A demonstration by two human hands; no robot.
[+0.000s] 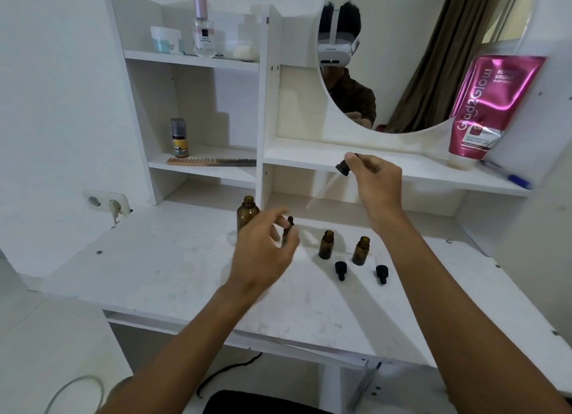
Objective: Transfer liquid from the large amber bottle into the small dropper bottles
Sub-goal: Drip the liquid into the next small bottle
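The large amber bottle (247, 214) stands uncapped at the back of the white desk (161, 268). My right hand (376, 181) is raised above the desk and pinches the black cap of the large bottle's dropper (342, 168); its glass pipette slants down to the left. My left hand (263, 251) is blurred, with its fingers apart around a capped small dropper bottle (290, 224) that stands on the desk. Two more small amber bottles (326, 245) (361, 250) stand uncapped to the right. Their two black dropper caps (340, 270) (381, 273) lie in front of them.
A white shelf unit (266, 110) rises behind the desk, holding a comb (210, 162), a small spray bottle (179, 138), a perfume bottle (203, 29) and a jar (165, 39). A round mirror (418, 57), a pink tube (486, 110) and a blue pen (507, 175) are at the right. A wall socket (106, 203) is at the left.
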